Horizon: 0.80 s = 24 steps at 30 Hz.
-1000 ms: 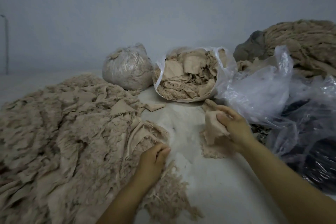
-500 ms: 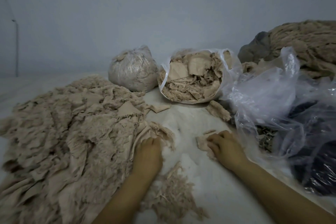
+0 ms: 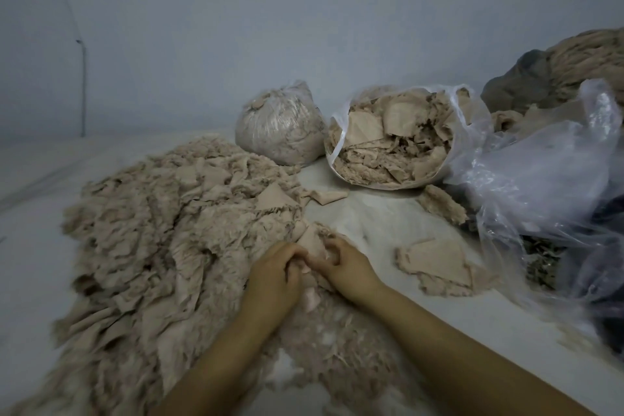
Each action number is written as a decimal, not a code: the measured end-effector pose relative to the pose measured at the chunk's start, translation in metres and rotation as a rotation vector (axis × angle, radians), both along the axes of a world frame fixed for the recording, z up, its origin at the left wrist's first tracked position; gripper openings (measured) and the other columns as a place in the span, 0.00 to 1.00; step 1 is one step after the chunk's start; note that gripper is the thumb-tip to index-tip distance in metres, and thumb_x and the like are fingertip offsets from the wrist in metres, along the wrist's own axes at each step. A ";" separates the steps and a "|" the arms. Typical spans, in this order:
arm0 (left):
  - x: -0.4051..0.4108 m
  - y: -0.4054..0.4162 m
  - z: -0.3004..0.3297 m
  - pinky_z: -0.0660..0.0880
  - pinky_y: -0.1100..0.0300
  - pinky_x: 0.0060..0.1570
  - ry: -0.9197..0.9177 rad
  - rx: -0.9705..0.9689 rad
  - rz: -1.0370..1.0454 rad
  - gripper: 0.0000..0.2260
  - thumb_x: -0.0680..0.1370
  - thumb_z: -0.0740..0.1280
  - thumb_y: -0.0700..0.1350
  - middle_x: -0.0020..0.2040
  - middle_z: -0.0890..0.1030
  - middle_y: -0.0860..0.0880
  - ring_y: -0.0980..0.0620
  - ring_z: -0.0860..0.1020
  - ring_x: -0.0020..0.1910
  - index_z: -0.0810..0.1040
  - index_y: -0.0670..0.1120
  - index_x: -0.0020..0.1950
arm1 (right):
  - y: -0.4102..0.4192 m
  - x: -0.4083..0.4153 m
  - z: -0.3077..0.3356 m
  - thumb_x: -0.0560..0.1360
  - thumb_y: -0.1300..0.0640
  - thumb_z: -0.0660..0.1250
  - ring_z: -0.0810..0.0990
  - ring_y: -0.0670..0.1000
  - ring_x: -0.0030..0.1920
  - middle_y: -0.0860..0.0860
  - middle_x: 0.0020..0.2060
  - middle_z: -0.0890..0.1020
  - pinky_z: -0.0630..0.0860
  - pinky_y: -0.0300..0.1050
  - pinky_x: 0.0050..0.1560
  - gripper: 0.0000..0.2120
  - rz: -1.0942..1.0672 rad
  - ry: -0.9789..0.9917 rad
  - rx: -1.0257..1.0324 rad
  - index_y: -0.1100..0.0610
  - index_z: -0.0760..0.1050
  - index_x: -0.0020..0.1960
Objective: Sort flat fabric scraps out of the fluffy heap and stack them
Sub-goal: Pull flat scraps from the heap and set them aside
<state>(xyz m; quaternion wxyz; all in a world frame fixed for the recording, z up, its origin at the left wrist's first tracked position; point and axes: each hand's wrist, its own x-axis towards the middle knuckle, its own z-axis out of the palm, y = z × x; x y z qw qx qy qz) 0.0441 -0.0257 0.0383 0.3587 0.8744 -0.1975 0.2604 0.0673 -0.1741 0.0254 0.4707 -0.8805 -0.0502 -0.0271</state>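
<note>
Gripping a flat beige scrap point(image 3: 309, 241) at the near right edge of the fluffy heap point(image 3: 162, 246), our two hands meet side by side. Our left hand point(image 3: 273, 277) has its fingers curled down onto the scrap's lower left part; our right hand point(image 3: 341, 265) has its fingers bent and pinched on the scrap's right edge, thumb toward the left hand. The scrap's pointed upper end rises just beyond our fingertips, and it touches the heap on its left side.

To the right of our hands, apart from the heap, lies the stack of flat scraps point(image 3: 439, 263) on the pale surface point(image 3: 371, 219). We see its top piece lying smooth side up, with fuzzy edges showing beneath it.

Beyond the heap, a tied plastic bag of fluff point(image 3: 280, 125) stands beside an open plastic bag point(image 3: 395, 135) lying on its side, its mouth toward us and full of flat pieces. A loose fluffy piece point(image 3: 442, 203) lies just in front of that bag. Crumpled clear plastic point(image 3: 540, 179) fills the right side, and a second mound of fluffy material point(image 3: 587, 57) sits behind it against the wall point(image 3: 236, 27).
</note>
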 end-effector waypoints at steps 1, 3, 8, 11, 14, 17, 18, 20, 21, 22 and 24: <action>0.004 0.004 0.000 0.68 0.75 0.45 0.043 0.012 0.023 0.12 0.74 0.61 0.30 0.46 0.80 0.47 0.54 0.77 0.44 0.81 0.41 0.50 | 0.001 0.002 0.001 0.75 0.50 0.69 0.71 0.42 0.36 0.43 0.34 0.73 0.66 0.36 0.38 0.09 -0.031 -0.027 0.014 0.51 0.73 0.39; 0.010 0.013 -0.004 0.68 0.77 0.46 0.106 0.001 0.048 0.14 0.76 0.60 0.30 0.50 0.79 0.46 0.55 0.77 0.46 0.80 0.41 0.55 | -0.002 0.002 -0.002 0.74 0.54 0.71 0.71 0.44 0.31 0.46 0.28 0.72 0.67 0.36 0.35 0.15 -0.082 -0.048 0.141 0.53 0.70 0.32; 0.015 0.027 -0.007 0.69 0.77 0.45 0.245 -0.130 0.133 0.14 0.79 0.59 0.34 0.54 0.81 0.49 0.58 0.76 0.48 0.79 0.44 0.59 | -0.027 -0.019 -0.005 0.73 0.62 0.71 0.74 0.46 0.33 0.49 0.32 0.76 0.71 0.35 0.37 0.12 0.025 -0.045 0.406 0.57 0.73 0.33; 0.013 0.014 -0.002 0.65 0.74 0.58 -0.035 -0.037 0.002 0.13 0.78 0.60 0.36 0.57 0.78 0.53 0.57 0.74 0.56 0.79 0.45 0.59 | -0.036 -0.027 -0.006 0.74 0.65 0.69 0.74 0.50 0.36 0.53 0.34 0.75 0.72 0.40 0.39 0.12 0.109 -0.048 0.536 0.60 0.71 0.34; 0.031 0.006 -0.004 0.54 0.67 0.69 -0.028 0.330 -0.147 0.19 0.80 0.57 0.38 0.68 0.69 0.56 0.55 0.61 0.71 0.70 0.47 0.70 | -0.036 -0.032 -0.010 0.74 0.66 0.69 0.72 0.51 0.36 0.54 0.34 0.74 0.70 0.43 0.40 0.12 0.168 -0.143 0.450 0.59 0.71 0.34; 0.052 0.018 -0.011 0.59 0.62 0.67 0.154 0.519 -0.083 0.16 0.82 0.56 0.43 0.72 0.68 0.51 0.51 0.62 0.71 0.69 0.47 0.70 | -0.040 -0.040 -0.011 0.72 0.67 0.69 0.72 0.54 0.37 0.66 0.35 0.73 0.69 0.47 0.42 0.12 0.186 -0.172 0.516 0.61 0.70 0.33; 0.055 0.021 -0.014 0.61 0.61 0.65 0.185 0.482 -0.072 0.16 0.82 0.56 0.43 0.71 0.69 0.49 0.50 0.66 0.69 0.70 0.45 0.69 | -0.044 -0.042 -0.009 0.72 0.66 0.69 0.73 0.55 0.37 0.67 0.35 0.74 0.70 0.47 0.42 0.11 0.190 -0.172 0.560 0.62 0.70 0.33; 0.057 0.020 -0.015 0.64 0.61 0.61 0.171 0.364 -0.059 0.14 0.82 0.57 0.41 0.66 0.74 0.45 0.47 0.71 0.64 0.73 0.42 0.66 | -0.053 -0.044 -0.004 0.70 0.64 0.69 0.76 0.52 0.36 0.60 0.33 0.77 0.73 0.41 0.40 0.10 0.189 -0.169 0.663 0.62 0.69 0.33; 0.056 0.017 -0.014 0.65 0.61 0.58 0.141 0.277 -0.045 0.12 0.82 0.58 0.40 0.62 0.77 0.44 0.46 0.73 0.61 0.76 0.40 0.61 | -0.058 -0.043 -0.003 0.70 0.64 0.69 0.76 0.50 0.35 0.56 0.33 0.78 0.73 0.38 0.38 0.11 0.176 -0.163 0.690 0.62 0.68 0.33; 0.054 0.013 -0.013 0.66 0.62 0.56 0.103 0.185 -0.028 0.10 0.81 0.59 0.39 0.58 0.78 0.44 0.46 0.74 0.59 0.78 0.39 0.57 | -0.060 -0.042 -0.003 0.71 0.65 0.69 0.76 0.48 0.34 0.53 0.32 0.78 0.73 0.37 0.37 0.12 0.153 -0.155 0.699 0.60 0.69 0.32; 0.043 0.000 -0.009 0.64 0.64 0.61 0.041 0.012 -0.020 0.09 0.80 0.61 0.39 0.58 0.77 0.47 0.52 0.72 0.61 0.79 0.39 0.55 | -0.060 -0.039 -0.006 0.72 0.70 0.68 0.75 0.48 0.34 0.51 0.32 0.78 0.74 0.37 0.35 0.14 0.095 -0.116 0.707 0.57 0.69 0.33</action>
